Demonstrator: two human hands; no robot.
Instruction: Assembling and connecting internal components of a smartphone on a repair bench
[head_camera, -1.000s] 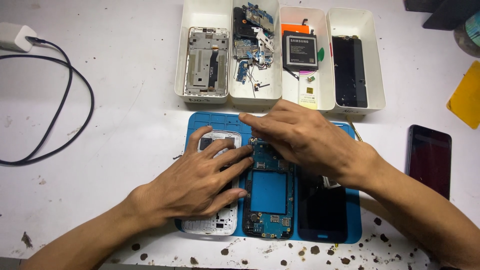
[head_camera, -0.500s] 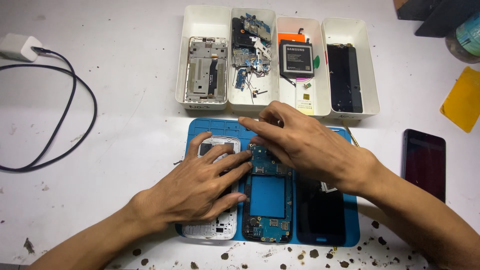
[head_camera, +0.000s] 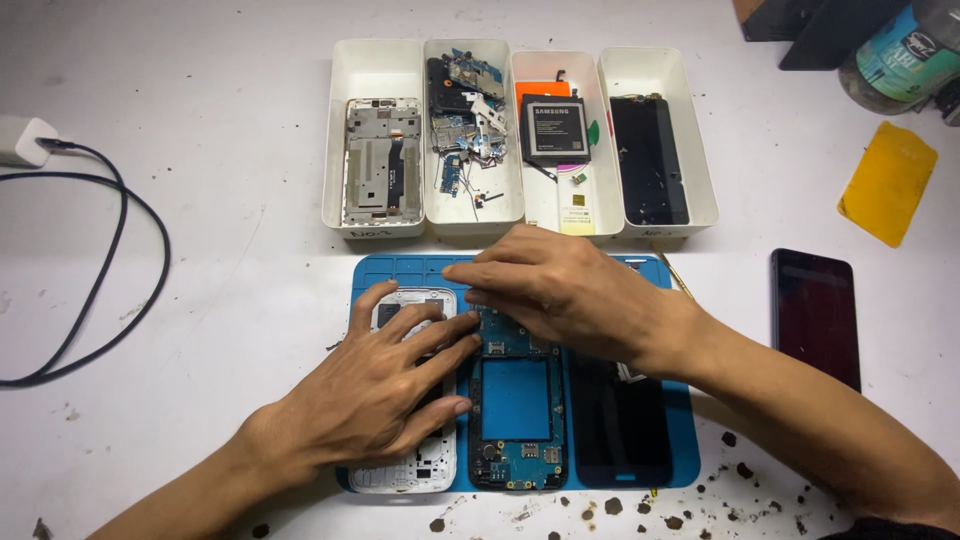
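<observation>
Two bare hands work over a blue repair mat (head_camera: 410, 272) on the white counter (head_camera: 220, 300), seen from the head camera. The left hand (head_camera: 385, 395) lies flat, fingers spread and loose, pressing down on a white phone frame (head_camera: 410, 470); its grip is open, closed around nothing, and its fingertips reach the edge of the circuit board (head_camera: 515, 400) just to its right. That board, dark blue-green with a rectangular cut-out, lies on the mat between the white frame and a black screen panel (head_camera: 620, 430).

The right hand (head_camera: 565, 295) comes in from the right, palm down, over the top end of the board. Its fingers are drawn together and point left, tips at the board's upper edge. Whether this grip pinches something small cannot be told; the fingers hide it.

Beyond both hands stand four white trays (head_camera: 375, 60) side by side: a metal phone chassis (head_camera: 382, 160), loose small circuit parts (head_camera: 465, 110), a black battery (head_camera: 555, 128) and a black panel (head_camera: 648, 160). To the right of the right hand lie a dark phone (head_camera: 815, 315) and a yellow cloth (head_camera: 888, 182). Far left of the left hand, a white charger (head_camera: 22, 140) trails a black cable (head_camera: 120, 260).
</observation>
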